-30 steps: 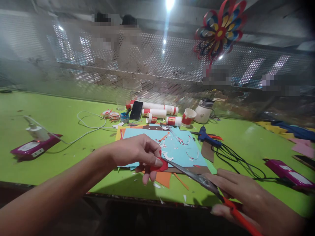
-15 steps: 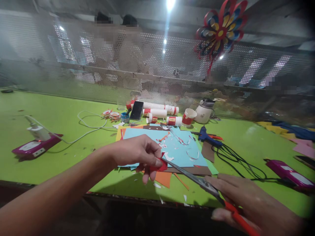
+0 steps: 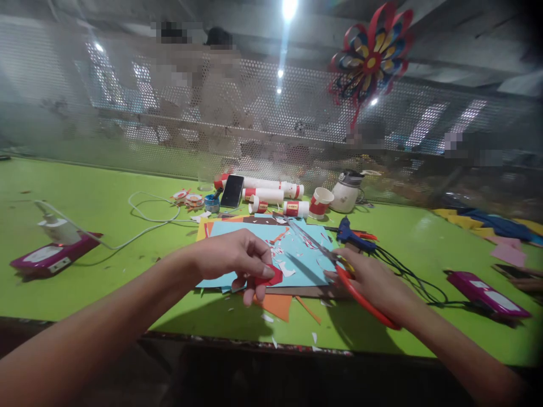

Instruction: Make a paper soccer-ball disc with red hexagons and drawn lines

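Between the thumb and fingers of my left hand [image 3: 240,260] is a small piece of red paper [image 3: 274,276], held over the near part of a light blue paper sheet [image 3: 237,240]. My right hand [image 3: 373,282] is closed round the orange handles of a pair of scissors [image 3: 311,237]. Their blades point away and to the left, above the blue sheet and apart from the red paper. White and red paper scraps [image 3: 288,270] lie on the sheet. A piece of orange paper [image 3: 275,308] sticks out under the stack's near edge.
Behind the sheets are red and white paper cups [image 3: 321,202], a phone [image 3: 232,191], a blue jar [image 3: 211,203] and a white kettle-like container [image 3: 345,192]. A blue glue gun [image 3: 352,236] lies right. Purple power strips [image 3: 487,294] stand at both sides. A perforated screen [image 3: 263,124] rises behind.
The scissors have moved away from the red paper, forward and up over the blue sheet. My right hand went with them and its fingers closed on the handles. My left hand stays nearly still.
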Demonstrator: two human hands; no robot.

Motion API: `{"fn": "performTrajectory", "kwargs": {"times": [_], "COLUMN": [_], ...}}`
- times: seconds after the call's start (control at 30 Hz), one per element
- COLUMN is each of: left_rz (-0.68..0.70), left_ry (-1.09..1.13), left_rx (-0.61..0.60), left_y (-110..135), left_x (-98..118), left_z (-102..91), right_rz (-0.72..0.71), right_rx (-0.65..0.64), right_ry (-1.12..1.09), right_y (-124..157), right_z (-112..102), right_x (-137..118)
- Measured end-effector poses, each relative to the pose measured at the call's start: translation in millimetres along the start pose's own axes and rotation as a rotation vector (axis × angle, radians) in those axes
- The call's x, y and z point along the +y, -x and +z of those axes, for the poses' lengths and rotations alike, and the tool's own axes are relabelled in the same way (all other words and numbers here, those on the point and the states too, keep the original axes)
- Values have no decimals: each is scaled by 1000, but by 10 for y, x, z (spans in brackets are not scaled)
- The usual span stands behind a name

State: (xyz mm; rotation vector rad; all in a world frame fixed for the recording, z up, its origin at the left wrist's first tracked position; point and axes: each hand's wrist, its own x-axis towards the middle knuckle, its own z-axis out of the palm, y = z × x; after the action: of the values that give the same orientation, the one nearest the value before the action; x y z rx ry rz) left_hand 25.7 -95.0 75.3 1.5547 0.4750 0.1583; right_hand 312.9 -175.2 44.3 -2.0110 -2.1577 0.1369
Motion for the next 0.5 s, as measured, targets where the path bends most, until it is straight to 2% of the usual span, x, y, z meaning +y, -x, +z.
{"fn": "performTrajectory", "kwargs": {"times": [0.17, 0.3, 0.4, 0.5], "left_rz": [-42, -67, -75, -82], "left_ry": [-64, -120, -169, -219], "left_rx": [-42, -83, -127, -177], "left_y": [-76, -141, -189, -241], "left_x": [36, 78, 107, 136], "left_z": [-135, -237, -271, -261], "right_rz": [-35, -113, -120, -147], "right_rx": [-144, -224, -192, -129], "right_ry": [-1, -26, -35, -124], "right_y": [-377, -493, -439, -336], "right_z": [208, 293, 217, 31], "right_x": [-129, -105, -161, -360]}}
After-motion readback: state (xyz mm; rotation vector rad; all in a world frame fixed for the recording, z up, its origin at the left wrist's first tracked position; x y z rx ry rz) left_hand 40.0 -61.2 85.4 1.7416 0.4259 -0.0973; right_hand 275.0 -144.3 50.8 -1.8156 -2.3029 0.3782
